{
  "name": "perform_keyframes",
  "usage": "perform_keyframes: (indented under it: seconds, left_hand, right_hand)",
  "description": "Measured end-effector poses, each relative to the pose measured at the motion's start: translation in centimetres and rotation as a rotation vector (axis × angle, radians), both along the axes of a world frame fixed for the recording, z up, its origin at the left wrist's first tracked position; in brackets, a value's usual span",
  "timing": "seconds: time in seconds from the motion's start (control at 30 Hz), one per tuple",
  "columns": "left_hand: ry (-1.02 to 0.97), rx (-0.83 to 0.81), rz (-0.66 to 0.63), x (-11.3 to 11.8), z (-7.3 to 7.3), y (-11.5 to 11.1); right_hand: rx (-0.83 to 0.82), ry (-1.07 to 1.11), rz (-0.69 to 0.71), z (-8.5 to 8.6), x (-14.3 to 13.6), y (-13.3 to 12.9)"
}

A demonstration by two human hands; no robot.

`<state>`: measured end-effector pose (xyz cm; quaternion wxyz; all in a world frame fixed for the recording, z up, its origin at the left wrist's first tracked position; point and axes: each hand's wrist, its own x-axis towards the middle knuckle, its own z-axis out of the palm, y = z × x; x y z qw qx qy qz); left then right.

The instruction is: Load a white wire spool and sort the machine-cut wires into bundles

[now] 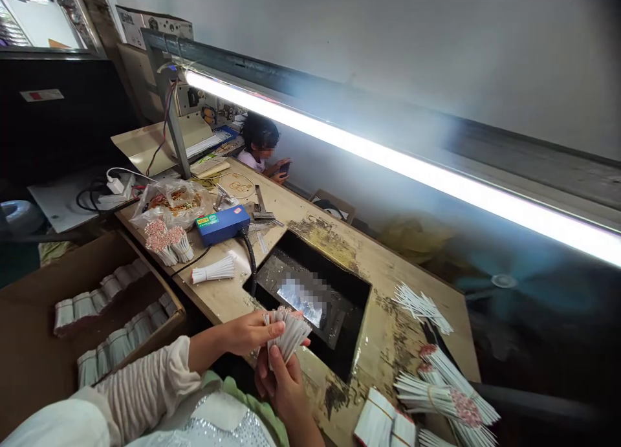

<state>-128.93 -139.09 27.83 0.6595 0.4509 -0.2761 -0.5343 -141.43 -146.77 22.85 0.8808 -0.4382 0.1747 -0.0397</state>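
Observation:
A bundle of short white wires (287, 341) with coppery-pink ends stands fanned between my two hands, just in front of the square opening in the bench. My left hand (245, 334) pinches it from the left, thumb across its upper part. Lower down, my right hand (287, 383) wraps around it with the thumb on the near side. Nearest to my hands on the bench lies a tied white bundle (213, 270), beyond my left hand. More upright bundles (167, 242) with coppery tops stand behind that one.
A recessed black pit (352, 334) with a shiny plate is sunk into the bench (388, 317). A blue box (222, 224) with a black cable sits behind. Bundles (431, 395) lie at right; a carton (169, 321) of bundles stands left. A lit tube (339, 136) crosses overhead. Another person (259, 143) is beyond.

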Motion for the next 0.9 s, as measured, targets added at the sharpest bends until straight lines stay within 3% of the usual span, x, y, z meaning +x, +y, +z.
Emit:
perform_keyframes:
  seconds: [0.17, 0.7, 0.9]
  left_hand:
    - [-0.107, 0.033, 0.151, -0.1, -0.8, -1.2]
    - [-0.174, 0.014, 0.182, 0.4, -1.2, -1.6]
    - [-0.264, 0.048, 0.246, 0.4, -0.5, -1.5]
  right_hand:
    - [-0.051, 0.022, -0.116, -0.4, 0.0, -0.8]
    - [-0.097, 0.146, -0.096, 0.1, 0.3, -1.8]
    - [-0.117, 0.176, -0.101, 0.2, 0.6, -1.3]
